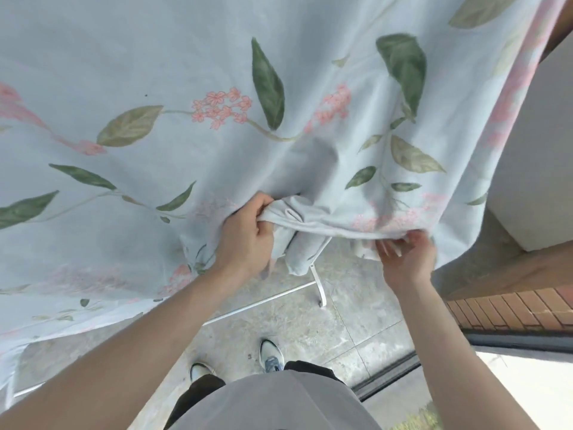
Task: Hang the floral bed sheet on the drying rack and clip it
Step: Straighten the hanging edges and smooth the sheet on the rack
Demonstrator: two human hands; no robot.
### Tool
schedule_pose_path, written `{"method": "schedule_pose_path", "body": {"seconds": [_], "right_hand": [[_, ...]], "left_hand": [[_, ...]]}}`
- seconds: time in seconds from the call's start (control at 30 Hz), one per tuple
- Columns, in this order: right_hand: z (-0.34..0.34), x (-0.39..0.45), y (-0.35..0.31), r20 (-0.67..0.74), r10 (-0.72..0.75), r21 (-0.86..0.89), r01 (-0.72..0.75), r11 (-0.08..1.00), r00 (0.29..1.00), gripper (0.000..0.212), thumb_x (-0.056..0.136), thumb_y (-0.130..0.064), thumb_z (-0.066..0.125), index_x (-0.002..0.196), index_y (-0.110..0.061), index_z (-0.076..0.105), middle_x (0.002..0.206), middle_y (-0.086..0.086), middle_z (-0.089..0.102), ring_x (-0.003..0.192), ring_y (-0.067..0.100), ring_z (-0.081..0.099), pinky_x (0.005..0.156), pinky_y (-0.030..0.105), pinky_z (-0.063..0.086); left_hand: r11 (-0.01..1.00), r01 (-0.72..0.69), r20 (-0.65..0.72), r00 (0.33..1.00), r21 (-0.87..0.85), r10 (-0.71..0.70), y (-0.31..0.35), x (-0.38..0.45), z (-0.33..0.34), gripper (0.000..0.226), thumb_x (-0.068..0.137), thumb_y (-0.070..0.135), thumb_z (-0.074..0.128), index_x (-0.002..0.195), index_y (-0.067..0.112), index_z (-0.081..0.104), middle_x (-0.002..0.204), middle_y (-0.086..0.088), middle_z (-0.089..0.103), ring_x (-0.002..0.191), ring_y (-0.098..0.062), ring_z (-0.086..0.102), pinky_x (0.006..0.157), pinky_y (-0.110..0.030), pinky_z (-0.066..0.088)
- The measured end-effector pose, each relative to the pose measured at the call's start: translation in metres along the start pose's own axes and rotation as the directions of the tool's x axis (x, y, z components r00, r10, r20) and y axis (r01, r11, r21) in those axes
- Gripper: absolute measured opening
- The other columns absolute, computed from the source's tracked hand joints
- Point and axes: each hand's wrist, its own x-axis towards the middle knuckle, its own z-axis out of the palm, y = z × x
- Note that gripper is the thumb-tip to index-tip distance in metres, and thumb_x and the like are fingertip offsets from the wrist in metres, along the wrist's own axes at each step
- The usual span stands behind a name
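Note:
The floral bed sheet (217, 72), pale blue with green leaves and pink flowers, spreads across the upper view and hides most of the drying rack. My left hand (248, 231) grips a bunched fold of the sheet's near edge. To its right, my right hand (403, 256) pinches the same hem from below, fingers curled round the cloth. The edge runs taut between both hands. Only a white foot and lower bar of the drying rack (319, 290) show beneath the sheet. No clip is in view.
Grey stone tiles (310, 336) lie underfoot, with my two shoes near the bottom centre. A white wall block (533, 166) and a red brick ledge (511, 308) stand at the right. A dark door track (390, 377) runs along the lower right.

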Motion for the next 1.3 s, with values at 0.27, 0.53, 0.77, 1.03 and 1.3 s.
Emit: {"method": "schedule_pose_path", "body": {"seconds": [0.27, 0.53, 0.77, 1.03, 1.3], "right_hand": [[0.022, 0.06, -0.093, -0.068, -0.149, -0.24, 0.129, 0.962, 0.986, 0.073, 0.082, -0.029, 0.075, 0.15, -0.031, 0.047, 0.126, 0.0, 0.066, 0.108, 0.018, 0.068, 0.078, 0.033, 0.061], [0.013, -0.014, 0.024, 0.094, 0.613, -0.092, -0.606, 0.79, 0.785, 0.062, 0.092, -0.058, 0.065, 0.125, -0.007, 0.054, 0.119, 0.012, 0.065, 0.104, 0.032, 0.068, 0.096, 0.049, 0.054], [-0.002, 0.005, 0.001, -0.023, 0.192, -0.027, -0.193, 0.981, 0.981, 0.032, 0.107, -0.004, 0.031, 0.097, -0.014, 0.06, 0.095, 0.013, 0.077, 0.076, 0.019, 0.066, 0.071, 0.028, 0.059], [-0.026, 0.048, 0.047, -0.426, -0.116, -0.392, -0.067, 0.918, 0.897, 0.054, 0.094, -0.041, 0.07, 0.067, -0.018, 0.029, 0.064, 0.0, 0.039, 0.061, 0.023, 0.037, 0.06, 0.034, 0.038], [-0.034, 0.096, 0.081, -0.416, -0.169, -0.612, -0.138, 0.779, 0.893, 0.024, 0.099, -0.03, 0.06, 0.084, -0.013, 0.05, 0.078, 0.004, 0.056, 0.078, 0.03, 0.052, 0.073, 0.032, 0.042]], "left_hand": [[0.937, 0.3, 0.331, 0.915, -0.18, -0.23, 0.038, 0.015, -0.03, 0.022, 0.076, 0.031, 0.061, 0.061, 0.022, 0.047, 0.066, 0.005, 0.034, 0.065, -0.011, 0.033, 0.064, -0.035, 0.025], [0.953, 0.28, 0.414, 0.886, -0.119, -0.209, 0.055, 0.012, -0.012, 0.039, 0.091, 0.038, 0.058, 0.06, 0.021, 0.042, 0.062, 0.01, 0.036, 0.06, -0.01, 0.036, 0.061, -0.033, 0.032], [0.94, -0.128, 0.319, 0.948, 0.318, 0.021, 0.029, 0.003, 0.004, 0.033, 0.091, 0.044, 0.064, 0.069, 0.021, 0.055, 0.061, 0.006, 0.055, 0.062, -0.012, 0.051, 0.061, -0.033, 0.042], [0.654, -0.481, 0.465, 0.858, 0.583, 0.216, -0.001, 0.0, 0.023, 0.008, 0.072, 0.029, 0.081, 0.074, 0.032, 0.075, 0.134, -0.002, 0.054, 0.127, -0.026, 0.046, 0.109, -0.04, 0.03], [0.469, -0.544, 0.53, 0.83, 0.696, 0.176, -0.018, -0.003, 0.054, 0.019, 0.066, 0.023, 0.084, 0.084, 0.027, 0.076, 0.118, -0.003, 0.052, 0.115, -0.028, 0.047, 0.094, -0.042, 0.04]]}}
